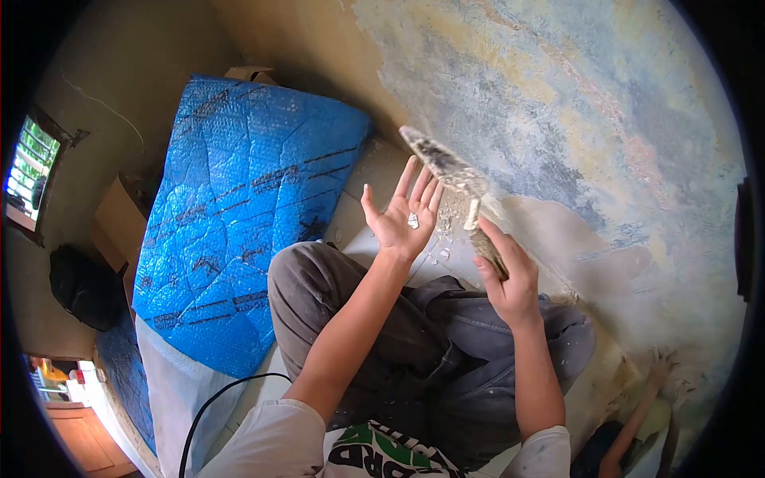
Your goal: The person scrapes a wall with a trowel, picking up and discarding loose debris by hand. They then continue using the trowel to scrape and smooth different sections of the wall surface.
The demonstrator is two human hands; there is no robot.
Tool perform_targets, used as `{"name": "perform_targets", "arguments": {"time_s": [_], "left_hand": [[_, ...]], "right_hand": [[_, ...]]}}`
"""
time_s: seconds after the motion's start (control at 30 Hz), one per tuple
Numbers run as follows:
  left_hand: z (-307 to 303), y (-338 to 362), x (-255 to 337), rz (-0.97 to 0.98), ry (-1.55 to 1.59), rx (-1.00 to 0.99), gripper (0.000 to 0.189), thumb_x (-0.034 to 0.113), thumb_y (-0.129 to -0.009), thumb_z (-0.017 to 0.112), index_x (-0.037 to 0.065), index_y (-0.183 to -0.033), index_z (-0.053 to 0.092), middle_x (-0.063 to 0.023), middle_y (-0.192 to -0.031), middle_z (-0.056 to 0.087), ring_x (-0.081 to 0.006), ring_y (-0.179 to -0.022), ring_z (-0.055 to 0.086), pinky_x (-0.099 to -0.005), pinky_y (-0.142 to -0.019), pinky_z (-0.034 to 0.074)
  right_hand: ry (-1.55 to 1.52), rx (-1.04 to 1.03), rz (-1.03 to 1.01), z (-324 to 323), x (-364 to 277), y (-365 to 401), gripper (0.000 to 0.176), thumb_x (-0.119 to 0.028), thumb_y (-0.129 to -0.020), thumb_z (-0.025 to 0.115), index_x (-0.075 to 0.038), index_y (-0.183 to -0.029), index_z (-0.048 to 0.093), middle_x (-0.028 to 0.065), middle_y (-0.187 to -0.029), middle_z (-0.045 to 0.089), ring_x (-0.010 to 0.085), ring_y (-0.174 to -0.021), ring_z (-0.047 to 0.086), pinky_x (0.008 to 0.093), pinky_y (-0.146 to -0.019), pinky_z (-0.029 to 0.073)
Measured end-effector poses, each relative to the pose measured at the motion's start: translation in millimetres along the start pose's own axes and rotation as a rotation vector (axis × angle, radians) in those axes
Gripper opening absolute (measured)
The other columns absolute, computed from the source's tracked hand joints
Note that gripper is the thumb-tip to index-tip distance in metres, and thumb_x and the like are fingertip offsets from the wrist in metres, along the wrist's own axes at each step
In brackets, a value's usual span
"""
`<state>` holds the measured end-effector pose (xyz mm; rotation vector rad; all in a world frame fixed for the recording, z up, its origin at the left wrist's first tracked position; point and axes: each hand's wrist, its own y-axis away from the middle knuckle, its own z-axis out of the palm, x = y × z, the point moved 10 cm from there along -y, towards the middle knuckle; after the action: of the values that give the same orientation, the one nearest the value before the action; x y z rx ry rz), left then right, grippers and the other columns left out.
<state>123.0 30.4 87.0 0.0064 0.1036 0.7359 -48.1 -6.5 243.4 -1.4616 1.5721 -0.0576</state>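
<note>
My left hand is held palm up with its fingers stretched and spread. A small whitish flake lies on the palm. My right hand is wrapped round the handle of a trowel, whose blade is crusted with pale and dark residue. The blade points up and to the left, and overlaps the left fingertips in this view. Behind the trowel stands a wall with patchy, peeling blue, grey and yellowish paint. Loose pale chips are scattered on the floor below the hands.
A large blue bubble-wrap sheet covers something at left. A black cable curves across the floor. Farther left are a black bag and a cardboard box. Another person's arm reaches to the wall at lower right.
</note>
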Motion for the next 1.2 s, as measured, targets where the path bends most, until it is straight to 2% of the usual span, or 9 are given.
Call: {"name": "perform_targets", "arguments": {"time_s": [0.3,0.5,0.63,0.7,0.83,0.87,0.9,1.0,1.2], "left_hand": [[22,-5,37,0.293,-0.246,-0.129,0.098,0.071,-0.088,0.048,-0.003,-0.151,0.04,-0.0223,-0.157,0.04,-0.0337,-0.143,0.041,-0.0421,-0.122,0.031],[61,0,72,0.435,-0.383,-0.235,0.103,0.075,-0.088,0.042,-0.002,-0.156,0.031,-0.0167,-0.164,0.029,-0.0277,-0.155,0.02,-0.0361,-0.125,0.019],[73,9,72,0.444,-0.411,-0.171,0.106,0.077,-0.086,0.043,0.002,-0.159,0.027,-0.0133,-0.163,0.033,-0.0231,-0.149,0.032,-0.0291,-0.117,0.03],[76,10,70,0.38,-0.358,-0.163,0.11,0.083,-0.085,0.036,0.007,-0.162,0.021,-0.0042,-0.168,0.023,-0.0187,-0.155,0.015,-0.0285,-0.121,0.015],[94,19,72,0.394,-0.336,-0.218,0.111,0.083,-0.084,0.038,0.007,-0.163,0.019,-0.004,-0.167,0.025,-0.0172,-0.154,0.017,-0.0275,-0.119,0.02],[90,18,77,0.427,-0.254,-0.199,0.109,0.08,-0.083,0.046,0.005,-0.16,0.027,-0.0103,-0.155,0.043,-0.0249,-0.135,0.048,-0.0361,-0.111,0.041],[95,20,77,0.434,-0.245,-0.202,0.109,0.08,-0.083,0.046,0.005,-0.16,0.027,-0.0103,-0.155,0.043,-0.0249,-0.135,0.048,-0.0361,-0.111,0.041],[107,27,83,0.479,-0.308,-0.219,0.108,0.081,-0.086,0.039,0.003,-0.16,0.025,-0.0089,-0.16,0.036,-0.0227,-0.151,0.025,-0.0415,-0.126,0.015],[110,31,83,0.474,-0.276,-0.261,0.106,0.078,-0.089,0.031,0.003,-0.162,0.018,-0.0065,-0.167,0.023,-0.0199,-0.155,0.013,-0.0357,-0.125,0.007]], "right_hand": [[-0.037,-0.188,0.174,38,4,14,0.049,-0.016,-0.1,0.06,-0.007,-0.147,0.049,0.0196,-0.102,0.064,0.0356,-0.083,0.065,0.0434,-0.073,0.052],[-0.09,-0.371,0.441,56,-13,16,0.054,-0.007,-0.099,0.054,-0.007,-0.152,0.042,0.0218,-0.099,0.057,0.0363,-0.085,0.061,0.0443,-0.078,0.049],[-0.056,-0.293,0.304,48,-50,-6,0.057,-0.002,-0.096,0.056,-0.003,-0.151,0.043,0.0204,-0.094,0.055,0.0341,-0.08,0.06,0.0434,-0.073,0.05],[-0.037,-0.301,0.251,45,-67,-16,0.058,0.0,-0.094,0.057,0.0,-0.151,0.043,0.0196,-0.094,0.055,0.0325,-0.08,0.06,0.0418,-0.071,0.051],[-0.026,-0.295,0.199,43,-92,-24,0.06,-0.001,-0.094,0.058,0.002,-0.151,0.042,0.0191,-0.096,0.055,0.0315,-0.083,0.063,0.0404,-0.071,0.054],[-0.034,-0.307,0.198,48,-95,-22,0.059,-0.001,-0.094,0.058,0.002,-0.151,0.042,0.0195,-0.097,0.055,0.032,-0.083,0.062,0.0405,-0.071,0.054],[-0.04,-0.318,0.197,53,-96,-19,0.059,-0.002,-0.094,0.058,0.002,-0.151,0.042,0.02,-0.098,0.055,0.0325,-0.083,0.062,0.0406,-0.072,0.054],[-0.019,-0.349,0.223,64,-93,-7,0.058,-0.003,-0.095,0.057,0.002,-0.151,0.041,0.021,-0.101,0.054,0.0327,-0.083,0.062,0.0404,-0.071,0.054],[-0.05,-0.364,0.268,79,-98,0,0.057,-0.003,-0.096,0.057,0.003,-0.151,0.041,0.0205,-0.101,0.054,0.0306,-0.085,0.06,0.0396,-0.072,0.053]]}}
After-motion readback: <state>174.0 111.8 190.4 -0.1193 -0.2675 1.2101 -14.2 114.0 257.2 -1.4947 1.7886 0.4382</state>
